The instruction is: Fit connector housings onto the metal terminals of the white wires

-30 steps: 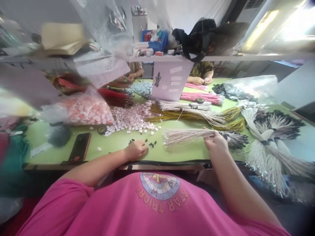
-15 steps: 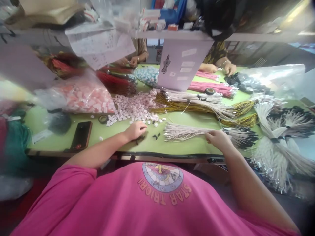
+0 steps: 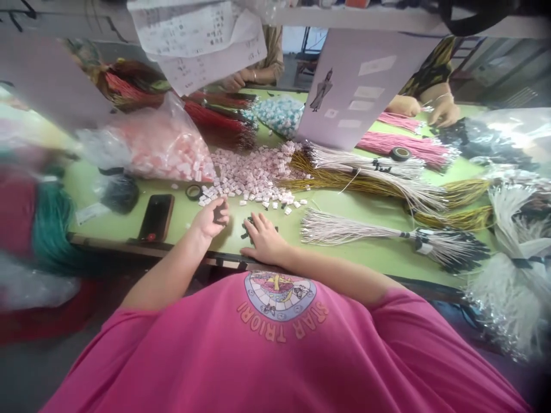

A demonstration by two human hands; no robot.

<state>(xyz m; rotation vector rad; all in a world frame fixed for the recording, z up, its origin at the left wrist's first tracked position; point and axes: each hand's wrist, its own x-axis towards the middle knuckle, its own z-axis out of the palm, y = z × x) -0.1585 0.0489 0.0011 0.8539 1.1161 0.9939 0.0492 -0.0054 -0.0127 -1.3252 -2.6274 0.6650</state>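
My left hand (image 3: 212, 218) rests on its edge on the green table (image 3: 353, 252), fingers curled into a cup with some small dark pieces inside. My right hand (image 3: 263, 237) lies palm down beside it, fingers stretched over small black pieces (image 3: 247, 225) near the table's front edge. A heap of small pale pink connectors (image 3: 253, 178) lies just beyond both hands. A bundle of white wires with black ends (image 3: 387, 234) lies to the right, untouched.
A black phone (image 3: 157, 217) and a tape roll (image 3: 193, 191) lie left of my hands. A bag of pink parts (image 3: 166, 150) stands behind. Yellow (image 3: 357, 184), pink (image 3: 408, 146) and white wire bundles fill the right. Two other people's hands (image 3: 443, 112) work at the far side.
My right hand left the white wire bundle and came left to the black pieces. My left hand turned on its edge and cupped. The view tilted down.
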